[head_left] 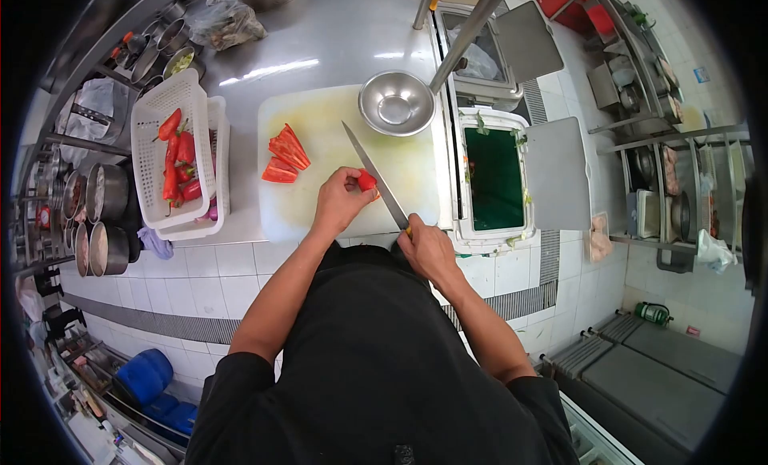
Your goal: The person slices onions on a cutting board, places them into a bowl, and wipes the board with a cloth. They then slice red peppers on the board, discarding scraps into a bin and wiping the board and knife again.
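My left hand [344, 199] is closed on a small red pepper piece [366, 180] above the white cutting board [280, 213]. Wrapped round the handle of a long knife [374, 171], my right hand [426, 247] is at the board's near edge. The blade slants up and to the left, just right of the pepper piece. Cut red pepper pieces [289, 148] lie on the left half of the board. A steel bowl [397, 103] stands at the board's far right corner.
White baskets [144, 113] with whole red peppers stand left of the board. Right of the table is an open bin [500, 177] with a green inside. A plastic bag [224, 25] lies at the back left, and pots [108, 191] stand at the far left.
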`<state>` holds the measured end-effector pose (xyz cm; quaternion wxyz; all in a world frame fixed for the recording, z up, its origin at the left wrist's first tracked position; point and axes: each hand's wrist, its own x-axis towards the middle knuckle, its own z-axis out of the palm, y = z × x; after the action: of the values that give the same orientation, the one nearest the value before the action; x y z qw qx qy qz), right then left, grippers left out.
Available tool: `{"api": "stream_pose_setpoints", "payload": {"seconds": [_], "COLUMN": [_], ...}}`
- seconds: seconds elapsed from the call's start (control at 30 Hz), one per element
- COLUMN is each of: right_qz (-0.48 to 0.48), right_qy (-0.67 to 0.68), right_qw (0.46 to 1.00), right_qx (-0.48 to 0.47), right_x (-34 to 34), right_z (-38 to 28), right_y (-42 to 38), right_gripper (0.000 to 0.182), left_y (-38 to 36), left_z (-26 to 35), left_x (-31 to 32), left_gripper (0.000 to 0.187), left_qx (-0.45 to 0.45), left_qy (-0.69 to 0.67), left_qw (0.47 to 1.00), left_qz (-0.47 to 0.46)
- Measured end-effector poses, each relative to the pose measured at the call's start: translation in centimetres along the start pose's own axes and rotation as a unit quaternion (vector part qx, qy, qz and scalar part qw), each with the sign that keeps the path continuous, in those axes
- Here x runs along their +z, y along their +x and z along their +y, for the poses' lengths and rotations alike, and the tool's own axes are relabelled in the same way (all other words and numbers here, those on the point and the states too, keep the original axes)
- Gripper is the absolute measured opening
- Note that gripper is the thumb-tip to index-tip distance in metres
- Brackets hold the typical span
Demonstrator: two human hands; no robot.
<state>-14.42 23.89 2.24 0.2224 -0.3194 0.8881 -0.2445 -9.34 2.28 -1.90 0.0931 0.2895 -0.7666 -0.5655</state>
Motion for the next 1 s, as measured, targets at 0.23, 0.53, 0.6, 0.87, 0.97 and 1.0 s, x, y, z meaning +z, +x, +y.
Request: {"api": "stream_pose_setpoints", "payload": {"seconds": [0.23, 0.53, 0.6, 0.87, 0.97, 1.0], "right_qz": [-0.05, -0.05, -0.071, -0.115, -0.12, -0.117], "right_qy": [-0.007, -0.031, -0.046, -0.087, -0.114, -0.125], "right_qw": [0.999, 0.998, 0.996, 0.989, 0.986, 0.985], "right_qx": [0.004, -0.02, -0.011, 0.02, 0.014, 0.006], "right_x": [-1.3, -0.4, -0.5, -3.0, -3.8, -4.0], "right_z": [-2.1, -2.8, -3.1, -3.9, -3.2, -2.7], "right_y": [2.1, 5.0, 5.6, 4.4, 1.2, -0.4], "right_gripper": [0.02, 0.022, 0.024, 0.023, 0.02, 0.018], "left_y": [-0.8, -1.0, -0.9, -0.5, -0.5, -0.5], "left_z": [-2.0, -2.7, -2.6, -2.8, -3.1, -2.9], "left_x": [0.5, 0.8, 0.6, -1.4, -1.0, -1.0], "left_gripper": [0.047, 0.051, 0.05, 0.041, 0.041, 0.041], "left_qx": [0.107, 0.128, 0.142, 0.173, 0.165, 0.153], "left_qy": [0.029, 0.063, 0.087, 0.15, 0.157, 0.152], "left_qw": [0.993, 0.989, 0.985, 0.973, 0.974, 0.976], "left_qz": [0.034, 0.04, 0.034, -0.024, -0.01, -0.014]}}
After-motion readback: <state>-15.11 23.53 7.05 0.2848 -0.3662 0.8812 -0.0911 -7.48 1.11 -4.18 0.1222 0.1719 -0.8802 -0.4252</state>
